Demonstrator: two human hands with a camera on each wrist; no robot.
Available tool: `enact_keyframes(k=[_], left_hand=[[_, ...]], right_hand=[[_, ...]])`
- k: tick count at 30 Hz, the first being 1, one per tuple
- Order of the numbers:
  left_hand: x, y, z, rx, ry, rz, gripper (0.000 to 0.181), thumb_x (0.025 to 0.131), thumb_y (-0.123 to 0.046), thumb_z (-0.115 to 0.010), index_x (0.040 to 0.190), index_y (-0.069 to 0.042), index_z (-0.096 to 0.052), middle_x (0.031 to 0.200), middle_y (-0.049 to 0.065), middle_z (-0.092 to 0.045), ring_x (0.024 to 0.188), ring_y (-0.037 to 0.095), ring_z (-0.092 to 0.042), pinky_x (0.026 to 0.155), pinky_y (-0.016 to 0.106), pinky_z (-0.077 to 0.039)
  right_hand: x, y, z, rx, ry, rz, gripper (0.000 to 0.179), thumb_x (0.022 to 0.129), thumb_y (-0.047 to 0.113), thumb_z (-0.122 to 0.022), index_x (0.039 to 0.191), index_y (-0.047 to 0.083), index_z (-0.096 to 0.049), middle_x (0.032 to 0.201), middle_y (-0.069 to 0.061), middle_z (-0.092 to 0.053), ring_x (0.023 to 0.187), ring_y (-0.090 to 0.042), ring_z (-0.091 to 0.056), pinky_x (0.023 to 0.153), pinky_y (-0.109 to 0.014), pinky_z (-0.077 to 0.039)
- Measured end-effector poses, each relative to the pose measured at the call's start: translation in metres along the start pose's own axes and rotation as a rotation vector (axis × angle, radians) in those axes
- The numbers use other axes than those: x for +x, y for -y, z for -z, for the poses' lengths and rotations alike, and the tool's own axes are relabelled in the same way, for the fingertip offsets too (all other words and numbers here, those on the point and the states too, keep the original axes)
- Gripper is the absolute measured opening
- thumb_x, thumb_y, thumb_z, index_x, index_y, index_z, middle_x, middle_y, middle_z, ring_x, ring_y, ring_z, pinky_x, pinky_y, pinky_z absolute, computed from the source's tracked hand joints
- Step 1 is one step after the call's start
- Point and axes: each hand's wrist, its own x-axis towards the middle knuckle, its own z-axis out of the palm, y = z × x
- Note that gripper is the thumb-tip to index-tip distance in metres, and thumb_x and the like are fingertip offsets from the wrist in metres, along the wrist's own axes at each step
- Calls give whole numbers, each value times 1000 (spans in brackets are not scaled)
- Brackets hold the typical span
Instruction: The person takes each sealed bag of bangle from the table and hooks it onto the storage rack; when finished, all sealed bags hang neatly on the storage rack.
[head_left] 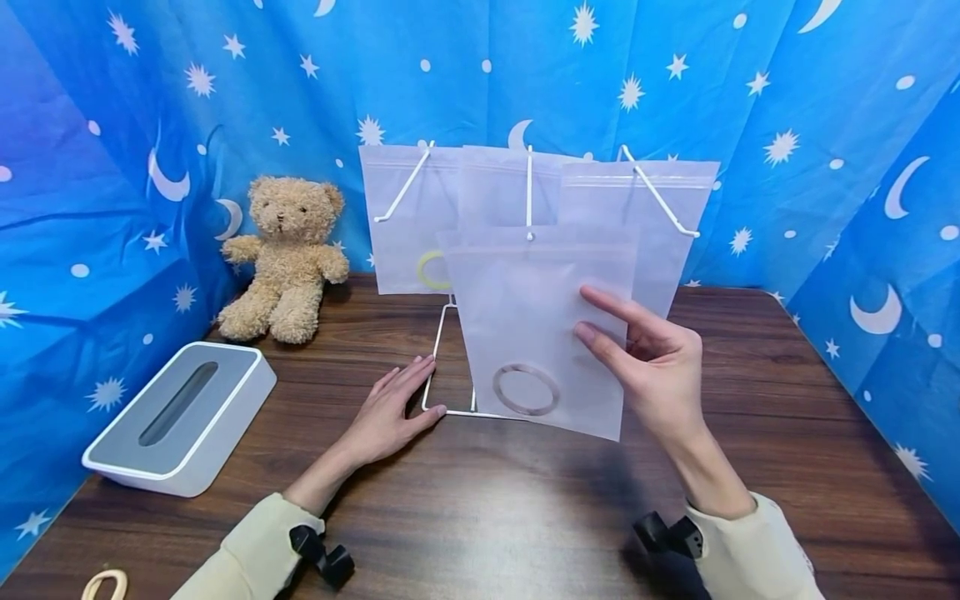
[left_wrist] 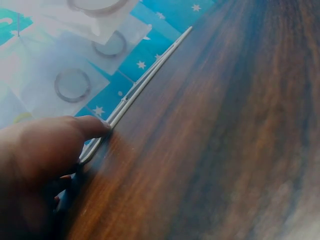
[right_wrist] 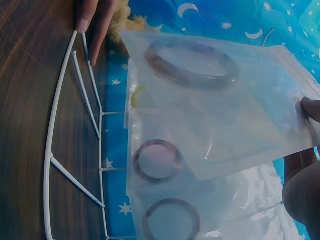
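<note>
My right hand (head_left: 663, 367) pinches the right side of a frosted zip bag (head_left: 525, 308) between thumb and fingers. Inside, near its bottom, lies a greyish-brown bangle (head_left: 526, 389). The bag's upper edge is at the tip of the middle hook (head_left: 529, 187) of a white wire rack (right_wrist: 50, 125); whether it hangs there I cannot tell. My left hand (head_left: 390, 412) rests on the rack's base at the left corner, fingers extended, its thumb (left_wrist: 92, 126) touching the wire. Behind hang more frosted bags, one holding a yellow bangle (head_left: 429, 271), others darker bangles (right_wrist: 157, 160).
A teddy bear (head_left: 288, 258) sits at the back left. Nearer stands a white tissue box (head_left: 225, 408) with a grey top. A cream-coloured loop (head_left: 105, 583) lies at the near left edge. A blue star-and-moon curtain (head_left: 487, 83) surrounds the dark wooden table (head_left: 465, 517).
</note>
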Motion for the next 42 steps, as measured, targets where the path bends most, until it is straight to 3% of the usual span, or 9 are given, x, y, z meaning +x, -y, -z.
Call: enact_keyframes(k=[3,5,9,11,19,23,25,29,42], left_hand=[[0,-1,0,3,2,0,69,94,-40,-65,147,-2,-42,152,13,-39,142,28,-31,114,50,-20],[0,-2,1,7,2,2,69,94,-40,-65,147,-2,-42,152,13,-39,142,28,-31,114,50,-20],[0,-3,3,9,3,5,69,94,-40,-65,147,-2,-42,152,13,-39,142,28,-31,114,50,-20],[0,-4,3,9,2,6,69,94,-40,-65,147,-2,-42,152,13,-39,142,28,-31,114,50,-20],[1,-3,0,19,2,2,70,94,-42,-64,147,-2,-43,152,14,-39,141,28,-32,115,49,-20],[0,-5,-1,9,-2,2,70,93,-42,-65,146,-2,-44,151,15,-39,141,29,-32,114,50,-20],[0,-5,-1,6,-1,3,70,94,-41,-65,147,-2,-43,152,15,-39,141,29,-32,114,50,-20],[1,-6,0,4,1,7,70,94,-41,-65,147,-2,-43,152,15,-38,141,28,-32,115,49,-19],[-2,-6,-1,11,1,10,70,93,-43,-64,147,-3,-43,152,14,-38,142,28,-32,115,49,-19]], right_hand=[[3,-2,-2,-8,-11,-22,39,79,-22,-67,117,-12,-65,115,-25,-66,49,-4,-26,40,-20,-24],[6,-4,-2,-22,-25,-49,38,80,-20,-68,117,-10,-67,115,-24,-66,53,-1,-44,46,-14,-36],[14,-18,-1,-30,-55,-105,38,82,-16,-69,119,-6,-68,116,-20,-67,91,-14,-70,71,-20,-54],[19,-30,1,-19,-67,-125,39,83,-13,-71,120,-3,-68,116,-17,-68,99,-18,-69,77,-24,-55],[41,-73,5,20,-122,-145,40,83,-6,-75,121,3,-70,105,-13,-72,90,-13,-70,74,-22,-54],[52,-84,6,10,-154,-131,39,82,-4,-76,120,5,-71,81,-16,-70,67,-5,-61,62,-18,-49],[57,-87,6,28,-168,-130,39,82,-4,-77,119,4,-71,81,-17,-70,67,-7,-59,62,-18,-48],[64,-91,6,65,-193,-139,39,81,-4,-77,119,4,-71,114,-13,-69,81,-9,-61,73,-20,-50],[68,-100,8,68,-138,-164,40,85,-2,-74,124,5,-68,119,-13,-67,90,-13,-58,72,-20,-49]])
